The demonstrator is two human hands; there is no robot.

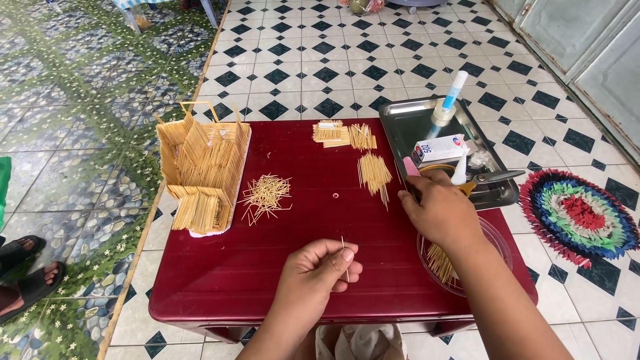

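My left hand [319, 273] pinches a single thin wooden stick [344, 257] upright over the front of the dark red table [220, 267]. My right hand [441, 208] reaches toward the metal tray [407, 130] at the table's right edge, its fingers near a pink-handled tool [411, 167] and yellow-handled scissors [490, 179]; whether it grips anything I cannot tell. A small white glue bottle [460, 170] stands just beyond the right hand. Under my right wrist sits a clear round dish [497, 243] of sticks.
A little house of sticks [203, 170] stands at the table's left. Loose sticks [267, 195] lie in a heap beside it, and neat stick bundles [373, 172] lie at the back. The tray holds a small box [439, 148], tape and a tube. A sandalled foot [30, 280] shows at far left.
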